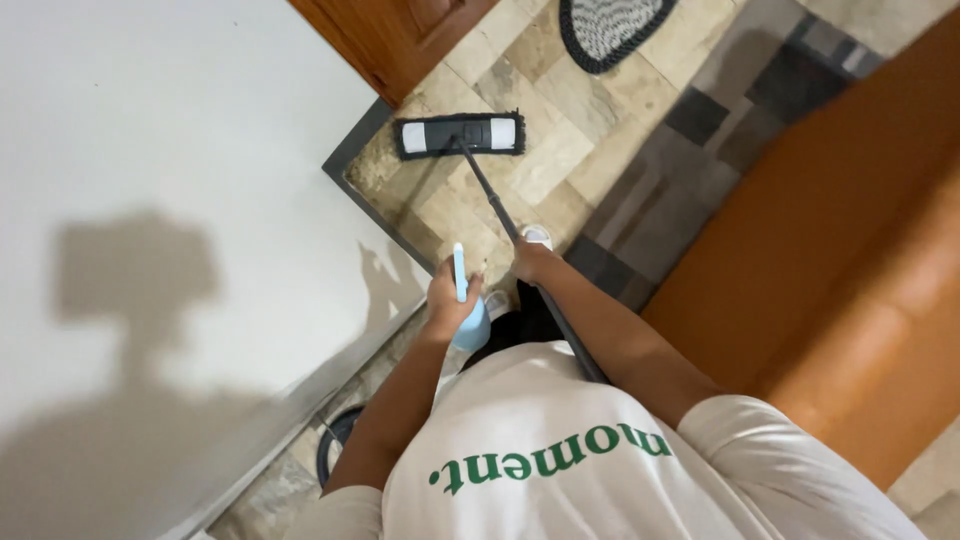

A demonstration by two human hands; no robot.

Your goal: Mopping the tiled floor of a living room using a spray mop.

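Note:
My right hand (530, 260) grips the black handle of a flat mop (460, 135). The handle runs from my hand down to the mop's grey and white head, which lies on the beige stone tile floor (560, 150) near the wall corner. My left hand (448, 298) holds a light blue spray bottle (470, 322) upright in front of my body, just left of the handle. My white shirt with green lettering fills the bottom of the view.
A white wall (150, 150) fills the left side, with a grey baseboard (345, 165). A wooden door (390, 35) stands beyond it. A patterned oval mat (610, 28) lies on the floor. A grey patchwork rug (700, 140) and an orange sofa (840, 230) are on the right.

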